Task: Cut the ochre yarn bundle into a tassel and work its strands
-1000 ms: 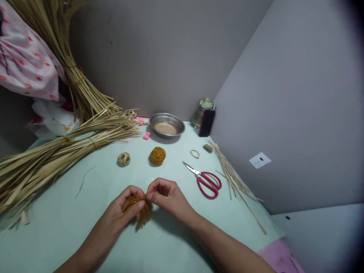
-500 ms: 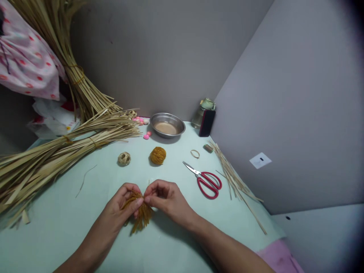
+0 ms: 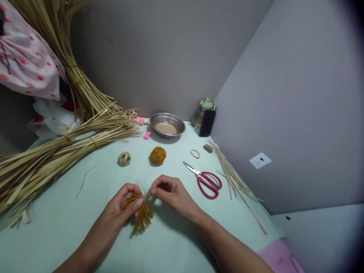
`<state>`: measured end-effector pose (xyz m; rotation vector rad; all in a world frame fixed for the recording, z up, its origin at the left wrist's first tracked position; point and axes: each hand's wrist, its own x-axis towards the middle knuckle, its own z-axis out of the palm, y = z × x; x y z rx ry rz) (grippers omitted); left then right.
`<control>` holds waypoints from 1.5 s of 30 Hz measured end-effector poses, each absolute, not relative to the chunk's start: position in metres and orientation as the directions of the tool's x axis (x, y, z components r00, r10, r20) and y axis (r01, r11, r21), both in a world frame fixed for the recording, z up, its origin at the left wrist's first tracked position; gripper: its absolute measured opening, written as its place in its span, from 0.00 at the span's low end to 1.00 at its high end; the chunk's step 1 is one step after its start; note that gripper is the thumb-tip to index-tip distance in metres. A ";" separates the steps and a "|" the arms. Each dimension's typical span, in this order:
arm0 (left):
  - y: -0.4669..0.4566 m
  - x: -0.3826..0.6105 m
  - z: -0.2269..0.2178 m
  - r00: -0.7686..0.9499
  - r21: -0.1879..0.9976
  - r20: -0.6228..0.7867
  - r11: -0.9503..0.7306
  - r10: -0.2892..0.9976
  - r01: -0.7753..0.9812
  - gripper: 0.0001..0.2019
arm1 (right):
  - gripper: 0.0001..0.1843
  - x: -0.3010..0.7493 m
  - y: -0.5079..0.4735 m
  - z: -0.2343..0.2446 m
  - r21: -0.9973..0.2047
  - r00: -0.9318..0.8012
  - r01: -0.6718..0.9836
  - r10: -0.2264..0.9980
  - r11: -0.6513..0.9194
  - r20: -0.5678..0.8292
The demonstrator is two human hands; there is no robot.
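Note:
My left hand [image 3: 125, 204] is closed on a mustard-brown yarn tassel [image 3: 144, 218], whose strands fan out downward past the fingers. Just to the right, my right hand [image 3: 170, 193] pinches a thin strand [image 3: 148, 194] that runs to the top of the tassel. A loose end of thread curls above it. Beyond the hands lie a ball of the same mustard yarn [image 3: 158, 156] and a small woven openwork ball [image 3: 124, 159]. Red-handled scissors [image 3: 209, 184] rest to the right, with their blades apart from my right hand.
Bundles of dried straw strips [image 3: 71, 148] cover the left side. A metal bowl of cloudy liquid [image 3: 167, 126] stands at the back. Near the right wall are a propped phone [image 3: 207, 123], a glass jar [image 3: 198, 115], a thin ring [image 3: 195, 154] and loose straw strips [image 3: 233, 174].
My right hand has moved slightly right and up, away from the tassel, drawing a thin strand out between the hands. My left hand stays in place holding the tassel.

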<state>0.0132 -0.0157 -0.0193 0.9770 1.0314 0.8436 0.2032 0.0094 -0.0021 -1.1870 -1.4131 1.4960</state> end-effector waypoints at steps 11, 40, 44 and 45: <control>-0.015 0.013 -0.022 0.316 0.927 -0.301 0.354 0.900 -0.125 0.13 | 0.07 0.201 0.006 -0.001 -0.993 -0.363 0.110 0.928 -0.039 -0.077; -0.015 0.015 -0.031 0.415 0.925 -0.288 0.363 0.863 -0.113 0.12 | 0.20 0.201 0.013 -0.002 -0.947 -0.380 -0.141 0.899 -0.289 -0.218; -0.015 0.014 -0.029 0.396 0.921 -0.290 0.367 0.871 -0.134 0.11 | 0.26 0.202 0.010 0.000 -0.965 -0.383 -0.057 0.898 -0.258 -0.217; -0.015 0.013 -0.029 0.399 0.919 -0.290 0.370 0.870 -0.139 0.11 | 0.27 0.201 0.009 -0.001 -0.963 -0.408 -0.043 0.884 -0.267 -0.227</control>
